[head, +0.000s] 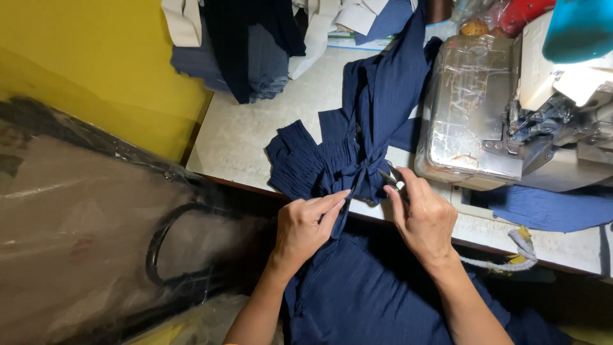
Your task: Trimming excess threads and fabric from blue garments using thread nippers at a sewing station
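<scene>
A navy ribbed garment (357, 128) lies bunched across the white table (242, 137) and hangs over its front edge into my lap. My left hand (306, 227) pinches a fold of this fabric at the table's edge, thumb and fingers closed on it. My right hand (424, 220) is just to the right, closed on a small thread snipper (393, 180) whose dark blades point at the bunched cloth. The two hands sit a few centimetres apart.
A plastic-wrapped sewing machine (472, 108) stands at the right on the table, blue cloth (555, 207) beneath it. More dark fabric (249, 51) and white strips (185, 22) are piled at the back. A yellow wall (96, 57) and plastic-covered bag (83, 217) are at left.
</scene>
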